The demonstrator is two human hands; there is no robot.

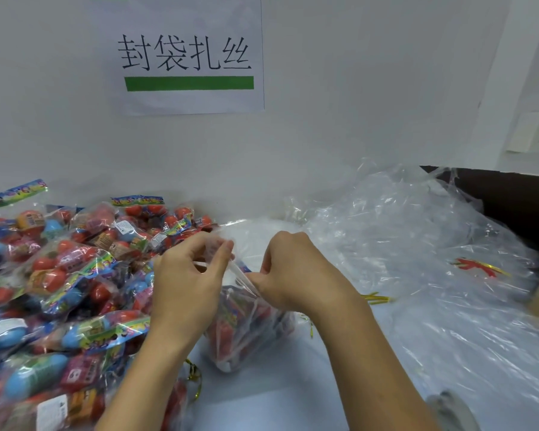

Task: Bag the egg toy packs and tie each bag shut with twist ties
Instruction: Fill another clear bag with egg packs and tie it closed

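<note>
Each grip pinches the clear bag (249,318) mouth: left hand (187,275), right hand (288,269). A slip could spill the egg toy packs (246,325) onto the table (277,399).

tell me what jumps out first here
Both hands, left hand and right hand, pinch the mouth of a clear bag of egg toys at centre. A bright pile of packs fills the left; a sign hangs on the wall above.

From my feed I see two bare forearms reaching in from the bottom edge. No sleeves cover them to the frame's edge. The left hand (184,283) and right hand (296,269) wear no gloves, rings or watch.
</note>
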